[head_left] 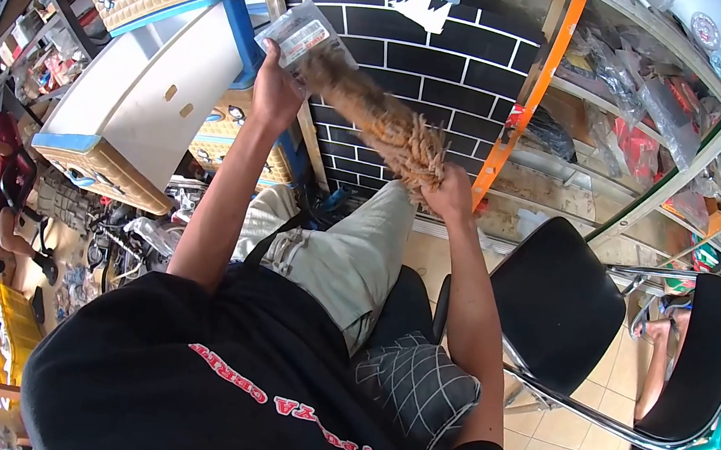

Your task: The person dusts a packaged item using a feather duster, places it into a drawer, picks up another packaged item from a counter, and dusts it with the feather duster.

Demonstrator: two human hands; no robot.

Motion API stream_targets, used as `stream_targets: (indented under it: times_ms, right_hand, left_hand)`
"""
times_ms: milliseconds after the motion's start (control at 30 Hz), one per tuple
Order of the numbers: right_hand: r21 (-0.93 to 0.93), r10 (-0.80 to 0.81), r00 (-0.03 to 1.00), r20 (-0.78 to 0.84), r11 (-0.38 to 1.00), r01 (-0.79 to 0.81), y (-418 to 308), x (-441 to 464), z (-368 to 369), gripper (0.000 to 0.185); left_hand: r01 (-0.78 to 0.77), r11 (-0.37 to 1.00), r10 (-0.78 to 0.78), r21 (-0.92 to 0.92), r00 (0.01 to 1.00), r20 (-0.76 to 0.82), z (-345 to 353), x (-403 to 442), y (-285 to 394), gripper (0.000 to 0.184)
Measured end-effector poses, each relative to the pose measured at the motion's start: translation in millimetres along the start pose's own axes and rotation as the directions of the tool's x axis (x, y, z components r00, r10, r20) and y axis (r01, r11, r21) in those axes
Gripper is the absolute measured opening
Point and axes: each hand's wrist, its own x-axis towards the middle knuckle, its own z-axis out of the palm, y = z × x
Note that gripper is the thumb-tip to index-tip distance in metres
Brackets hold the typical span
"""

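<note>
While the black brick-patterned panel (428,61) fills the space ahead of the person, a white-sided drawer unit (140,80) stands to the left and a shelving case (530,101) with an orange upright stands to the right. Nearer on the right is a black chair (554,303), its seat beside the person's right forearm.

The largest thing in hand is a shaggy brown duster (379,122), held out in front of the panel. Its long axis runs on a slant, from the right hand (449,192) forward and leftward to the left hand's side, so that it spans most of the gap between the two hands. The right hand is the nearer, right at the duster's lower end, and the far, blurred end overlaps a clear plastic packet (303,34) with a printed label; whether the fibres actually touch the packet cannot be told.

The right arm reaches forward with the elbow slightly bent, and its hand is closed around the duster's near end. The left arm extends farther forward, its hand (276,95) raised at the packet's lower edge. There the left hand pinches the packet, thumb upright against the edge, its other fingers mostly hidden.
</note>
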Motion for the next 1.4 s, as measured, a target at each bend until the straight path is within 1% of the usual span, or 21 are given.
stream_targets:
  times_ms: [167,233,333,367,433,500,533,600,633,700,733,800,833,933,967,1067,1167,1233,1267,1333,1400]
  right_hand:
    - [0.011,0.146,0.984,-0.099,0.989,-0.146,4,-1,5,0.025]
    - [0.093,0.198,0.971,-0.135,0.978,-0.186,4,0,5,0.024]
    - [-0.012,0.073,0.994,-0.079,0.997,-0.074,10,-1,5,0.024]
    - [-0.049,0.098,0.995,-0.026,0.994,-0.1,0,-2,-1,0.027]
    - [-0.106,0.031,0.99,-0.141,0.993,-0.047,9,-7,11,0.031]
    - [-0.014,-0.074,0.977,-0.199,0.997,0.073,29,-3,27,0.033]
    - [0.039,0.118,0.992,-0.038,0.992,-0.117,0,-4,7,0.032]
    - [0.052,-0.011,0.998,-0.058,0.999,0.014,-2,-4,2,0.034]
    - [-0.001,-0.155,0.983,-0.099,0.988,0.155,19,-4,13,0.032]
    - [0.046,-0.137,0.981,-0.137,0.989,0.144,11,-3,13,0.024]
    - [0.108,-0.086,0.98,-0.181,0.988,0.107,13,-4,14,0.022]
    - [0.024,0.045,0.982,-0.184,0.999,-0.041,22,-4,18,0.021]
    - [0.055,-0.061,0.981,-0.186,0.996,0.072,12,-4,9,0.021]
    - [0.083,-0.161,0.979,-0.127,0.982,0.172,4,-5,0,0.021]
    - [0.083,-0.162,0.979,-0.127,0.981,0.173,11,-5,6,0.021]
    - [0.084,-0.045,0.98,-0.195,0.995,0.063,24,-4,17,0.023]
    - [0.15,0.023,0.996,-0.089,0.989,-0.01,16,-4,8,0.02]
    - [0.053,-0.156,0.98,-0.125,0.985,0.163,11,-6,4,0.022]
    - [0.053,-0.154,0.98,-0.128,0.985,0.162,11,-7,5,0.022]
    - [0.079,0.025,0.983,-0.18,0.997,-0.011,11,-6,10,0.024]
    - [0.106,0.014,0.992,-0.125,0.994,-0.001,11,-6,6,0.024]
  left_hand:
    - [-0.013,0.994,0.017,-0.108,0.999,0.035,0,0,8,0.058]
    - [-0.02,0.998,0.014,-0.066,0.997,-0.077,7,-4,11,0.058]
    - [-0.028,1.0,0.026,-0.013,0.995,-0.095,5,-4,10,0.058]
    - [-0.019,0.999,0.018,-0.026,0.999,-0.042,6,-5,9,0.059]
    - [-0.046,0.999,0.046,-0.001,0.999,-0.003,-3,-1,2,0.06]
    - [-0.06,0.993,0.07,0.106,0.993,-0.09,-18,2,-4,0.059]
    - [-0.085,0.983,0.109,0.164,0.983,-0.148,-13,-1,-3,0.061]
    - [0.017,0.989,0.028,0.149,0.956,-0.293,-3,-3,-3,0.06]
    - [-0.016,1.0,0.013,-0.016,0.986,-0.169,-3,-2,-7,0.064]
    - [0.05,0.995,-0.054,-0.084,0.998,-0.04,5,-7,-3,0.064]
    - [0.01,0.994,-0.005,-0.113,0.999,0.041,-6,2,-12,0.062]
    - [0.047,0.995,-0.045,-0.091,0.999,0.023,1,-4,-7,0.062]
    - [0.064,0.992,-0.064,-0.109,0.998,0.007,-1,-2,-9,0.06]
    - [0.086,0.992,-0.083,-0.093,0.996,0.037,-5,3,-13,0.057]
    - [0.095,0.995,-0.096,-0.038,0.995,-0.014,0,-1,-11,0.056]
    - [0.111,0.992,-0.113,-0.066,0.993,-0.024,10,-6,-7,0.057]
    - [0.095,0.993,-0.095,-0.071,0.995,-0.005,-2,5,-16,0.057]
    - [0.101,0.993,-0.098,-0.069,0.994,0.042,0,3,-15,0.058]
    - [0.102,0.992,-0.1,-0.069,0.994,0.044,0,3,-16,0.058]
    - [0.115,0.989,-0.114,-0.09,0.993,0.023,5,0,-15,0.06]
    - [0.106,0.992,-0.106,-0.061,0.994,-0.002,11,-3,-13,0.06]
